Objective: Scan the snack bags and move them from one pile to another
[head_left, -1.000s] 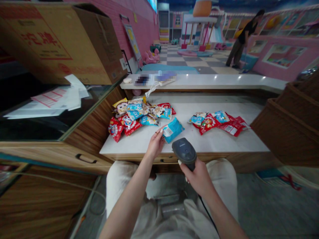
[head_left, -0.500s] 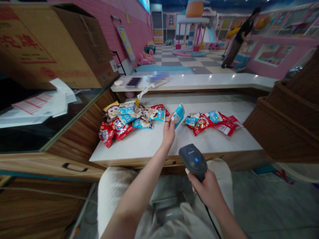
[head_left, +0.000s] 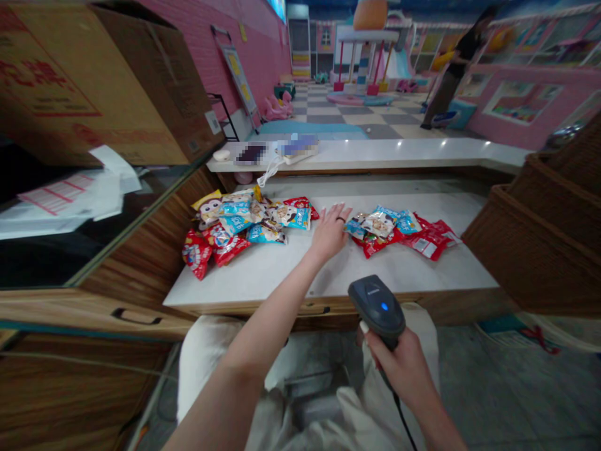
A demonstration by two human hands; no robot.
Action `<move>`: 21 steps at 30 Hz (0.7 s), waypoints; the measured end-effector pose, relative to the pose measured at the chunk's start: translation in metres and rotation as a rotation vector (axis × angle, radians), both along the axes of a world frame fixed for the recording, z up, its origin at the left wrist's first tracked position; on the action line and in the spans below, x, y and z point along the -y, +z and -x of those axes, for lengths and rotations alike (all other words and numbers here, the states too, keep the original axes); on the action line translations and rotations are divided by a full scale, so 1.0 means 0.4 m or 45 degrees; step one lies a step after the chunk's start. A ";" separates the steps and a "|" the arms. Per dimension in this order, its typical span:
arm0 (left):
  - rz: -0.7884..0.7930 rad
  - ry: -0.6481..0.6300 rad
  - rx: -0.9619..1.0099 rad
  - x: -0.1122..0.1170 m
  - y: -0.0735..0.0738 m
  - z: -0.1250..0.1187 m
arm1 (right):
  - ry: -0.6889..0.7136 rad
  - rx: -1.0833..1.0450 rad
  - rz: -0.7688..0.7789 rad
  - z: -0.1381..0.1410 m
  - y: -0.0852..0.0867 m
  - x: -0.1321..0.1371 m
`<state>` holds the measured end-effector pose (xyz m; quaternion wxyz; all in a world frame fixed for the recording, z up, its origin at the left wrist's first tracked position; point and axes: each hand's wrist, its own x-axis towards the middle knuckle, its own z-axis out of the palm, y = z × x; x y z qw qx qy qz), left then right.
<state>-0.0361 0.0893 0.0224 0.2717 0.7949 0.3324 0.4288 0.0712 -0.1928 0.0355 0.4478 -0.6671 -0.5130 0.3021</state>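
1. Between two heaps on the white desk [head_left: 263, 272]: left hand [head_left: 330, 235], empty, palm down, fingers apart. Whether its fingertips touch the right heap [head_left: 422, 238] is hard to tell from this angle.
2. Right hand [head_left: 404, 357] wrapped round the scanner [head_left: 373, 304], fingers clamped on its handle. Blue light [head_left: 384, 307] lit on top. Scanner is held over the lap, by the desk's front edge; cord [head_left: 402, 416] hangs below.
3. Packs lie in both heaps. Left heap [head_left: 237, 219]: red, blue and yellow, piled deeper. Right heap: red and blue, one cow-print pack [head_left: 379, 222] on top.
4. Risk: top pack could slide. Cause: glossy, puffy wrappers stacked loosely, with a hand right beside them.
5. Risk: heaps could mix. Cause: narrow gap; a sideways sweep of the left hand might drag packs across.
6. Risk: scanner could knock the desk edge or get tugged. Cause: low hold close to the front, cord snagging at the lap.
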 end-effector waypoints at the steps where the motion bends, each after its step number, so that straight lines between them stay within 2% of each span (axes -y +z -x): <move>1: 0.015 0.084 -0.017 -0.010 -0.002 0.051 | 0.014 -0.006 0.001 0.007 0.004 -0.004; 4: 0.064 0.326 -0.027 -0.044 -0.013 0.180 | 0.002 -0.019 -0.010 0.031 0.010 -0.011; 6: 0.100 0.412 0.007 -0.065 -0.019 0.235 | -0.001 -0.023 -0.012 0.043 0.011 -0.014; 8: 0.132 0.417 0.008 -0.081 -0.019 0.263 | 0.006 -0.028 -0.006 0.050 0.011 -0.014; 11: 0.217 0.396 0.067 -0.082 0.000 0.269 | 0.009 -0.027 0.002 0.052 0.014 -0.013; 14: 0.371 0.379 0.371 -0.048 0.022 0.259 | -0.004 -0.008 0.004 0.051 0.021 -0.013; 16: 0.510 0.360 0.613 -0.006 0.022 0.251 | -0.003 -0.003 0.006 0.053 0.022 -0.013; 18: 0.722 0.334 0.851 0.047 0.004 0.247 | 0.018 -0.013 0.022 0.057 0.017 -0.015; 21: 1.108 0.240 1.164 0.126 -0.041 0.250 | 0.056 -0.030 0.033 0.067 -0.006 -0.018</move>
